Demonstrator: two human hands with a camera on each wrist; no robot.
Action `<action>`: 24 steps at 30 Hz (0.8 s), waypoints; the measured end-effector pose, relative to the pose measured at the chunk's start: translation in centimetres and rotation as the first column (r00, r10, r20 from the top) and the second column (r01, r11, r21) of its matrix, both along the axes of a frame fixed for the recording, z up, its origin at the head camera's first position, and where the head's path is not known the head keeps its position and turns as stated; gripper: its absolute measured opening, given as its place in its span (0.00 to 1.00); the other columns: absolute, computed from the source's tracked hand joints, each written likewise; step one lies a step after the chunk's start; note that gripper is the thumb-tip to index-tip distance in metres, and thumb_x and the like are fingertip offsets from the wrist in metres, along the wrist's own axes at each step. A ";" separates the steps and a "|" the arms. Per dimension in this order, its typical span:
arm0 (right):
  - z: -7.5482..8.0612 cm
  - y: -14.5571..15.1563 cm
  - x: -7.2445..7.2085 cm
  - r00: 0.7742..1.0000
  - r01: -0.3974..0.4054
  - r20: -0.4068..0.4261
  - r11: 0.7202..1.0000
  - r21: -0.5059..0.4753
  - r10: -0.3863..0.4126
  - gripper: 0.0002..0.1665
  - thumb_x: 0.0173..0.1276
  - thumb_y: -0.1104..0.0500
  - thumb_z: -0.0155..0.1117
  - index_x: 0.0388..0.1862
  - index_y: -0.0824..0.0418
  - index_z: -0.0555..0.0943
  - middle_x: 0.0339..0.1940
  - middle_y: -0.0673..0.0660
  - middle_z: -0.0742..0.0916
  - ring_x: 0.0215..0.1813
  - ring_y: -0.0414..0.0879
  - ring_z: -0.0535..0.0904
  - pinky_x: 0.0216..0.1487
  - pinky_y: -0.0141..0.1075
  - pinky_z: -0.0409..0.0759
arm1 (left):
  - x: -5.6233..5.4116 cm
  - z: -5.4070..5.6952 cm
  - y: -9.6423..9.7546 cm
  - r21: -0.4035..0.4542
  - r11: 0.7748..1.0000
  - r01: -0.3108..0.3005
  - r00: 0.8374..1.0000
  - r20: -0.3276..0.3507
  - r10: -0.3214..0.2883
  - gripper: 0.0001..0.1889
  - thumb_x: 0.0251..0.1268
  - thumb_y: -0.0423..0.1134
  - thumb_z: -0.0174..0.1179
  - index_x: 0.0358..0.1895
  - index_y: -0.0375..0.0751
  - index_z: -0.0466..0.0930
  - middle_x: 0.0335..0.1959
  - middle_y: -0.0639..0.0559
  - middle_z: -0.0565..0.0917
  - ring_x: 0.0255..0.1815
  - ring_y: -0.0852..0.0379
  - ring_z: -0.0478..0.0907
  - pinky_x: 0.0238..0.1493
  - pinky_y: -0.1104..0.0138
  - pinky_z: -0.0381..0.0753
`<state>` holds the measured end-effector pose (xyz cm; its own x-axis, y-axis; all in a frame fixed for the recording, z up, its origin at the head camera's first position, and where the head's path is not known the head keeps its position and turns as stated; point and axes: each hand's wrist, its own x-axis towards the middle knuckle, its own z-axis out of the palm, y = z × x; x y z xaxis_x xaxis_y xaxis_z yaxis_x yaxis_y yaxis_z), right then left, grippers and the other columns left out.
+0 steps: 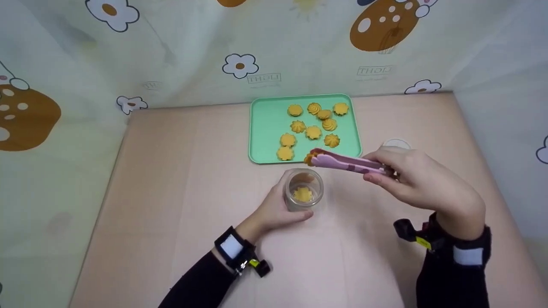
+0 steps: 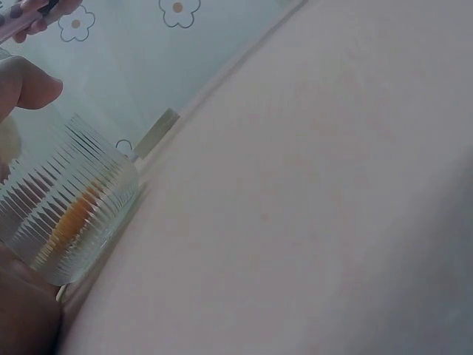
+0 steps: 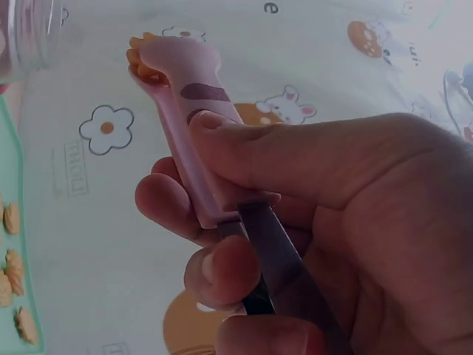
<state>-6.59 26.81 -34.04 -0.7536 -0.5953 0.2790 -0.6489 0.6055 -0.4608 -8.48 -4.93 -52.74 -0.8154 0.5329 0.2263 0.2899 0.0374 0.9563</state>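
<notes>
Just below the centre of the head view, the left hand (image 1: pixel 278 209) grips the jar (image 1: pixel 317 185), with one cookie (image 1: pixel 303 194) inside at the bottom. To the right, the right hand (image 1: pixel 417 182) squeezes the tongs (image 1: pixel 342 164), whose tips pinch another cookie (image 1: pixel 308 160) beyond the jar's mouth, overlapping the tray's near edge. If the squeeze slackens, that cookie could fall outside the jar; poor aim could knock it against the rim. Farther up, the tray (image 1: pixel 265 124) bears more cookies (image 1: pixel 313 132)
</notes>
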 end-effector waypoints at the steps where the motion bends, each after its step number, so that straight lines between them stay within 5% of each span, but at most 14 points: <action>1: 0.1 -0.1 0.1 1.000 -0.004 0.007 1.000 0.003 0.004 0.13 0.71 0.63 0.79 0.53 0.54 0.89 0.34 0.41 0.79 0.37 0.37 0.72 0.34 0.27 0.70 | 0.0 0.0 0.0 0.001 1.000 0.002 1.000 0.002 -0.002 0.49 0.54 0.44 0.82 0.80 0.55 0.66 0.71 0.56 0.80 0.74 0.54 0.75 0.80 0.51 0.70; 24: 0.4 -2.7 1.3 0.987 -0.059 0.159 0.988 0.143 0.036 0.08 0.77 0.58 0.74 0.51 0.59 0.89 0.33 0.41 0.80 0.33 0.35 0.74 0.34 0.33 0.78 | -0.1 0.1 -0.1 0.016 1.000 0.012 1.000 0.014 -0.012 0.49 0.54 0.41 0.82 0.80 0.59 0.65 0.74 0.59 0.78 0.76 0.54 0.74 0.81 0.52 0.68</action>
<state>-5.29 24.08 -33.60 -0.7506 -0.6572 0.0676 -0.6059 0.6439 -0.4672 -8.56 -5.02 -52.62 -0.8120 0.5390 0.2239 0.2771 0.0183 0.9607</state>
